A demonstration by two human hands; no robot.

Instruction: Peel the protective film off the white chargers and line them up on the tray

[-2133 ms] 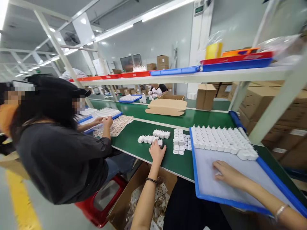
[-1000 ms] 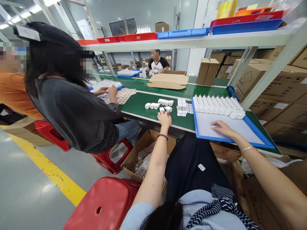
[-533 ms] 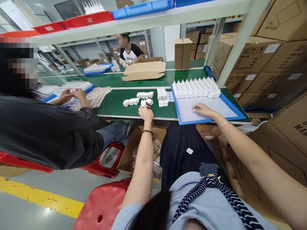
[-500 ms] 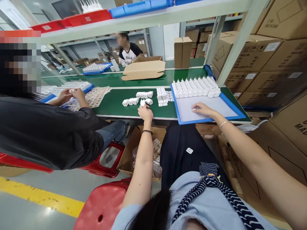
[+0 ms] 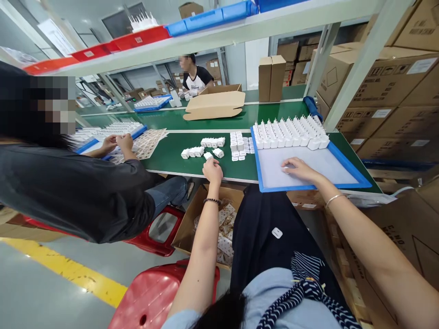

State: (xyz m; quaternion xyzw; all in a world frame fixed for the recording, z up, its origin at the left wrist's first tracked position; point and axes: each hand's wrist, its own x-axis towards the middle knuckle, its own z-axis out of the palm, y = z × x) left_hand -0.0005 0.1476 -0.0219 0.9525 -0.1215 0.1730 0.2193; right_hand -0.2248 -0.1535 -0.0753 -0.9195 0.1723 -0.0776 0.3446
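Observation:
My left hand (image 5: 213,171) is at the front of the green bench, its fingers closed on a white plug charger (image 5: 208,156). Beside it lies a loose charger (image 5: 218,153), with short rows of chargers (image 5: 212,142) just behind. My right hand (image 5: 299,169) rests over the bare part of a blue-edged tray (image 5: 262,177), fingers loosely bent and apart, with nothing visible in them. Several rows of white chargers (image 5: 291,132), pins up, fill the back of that tray. Stacked small white cover pieces (image 5: 237,142) sit between the chargers and the tray.
A co-worker in a dark top (image 5: 68,187) sits at my left, handling a small white piece. A cardboard box (image 5: 187,233) stands under the bench edge, next to a red stool (image 5: 147,297). One white cover piece (image 5: 277,233) lies on my lap. Cartons (image 5: 394,91) are stacked at right.
The charger at my left fingertips stood with its pins up and now lies lower and tilted on the bench. My right hand stays over the tray. The whole view has shifted slightly.

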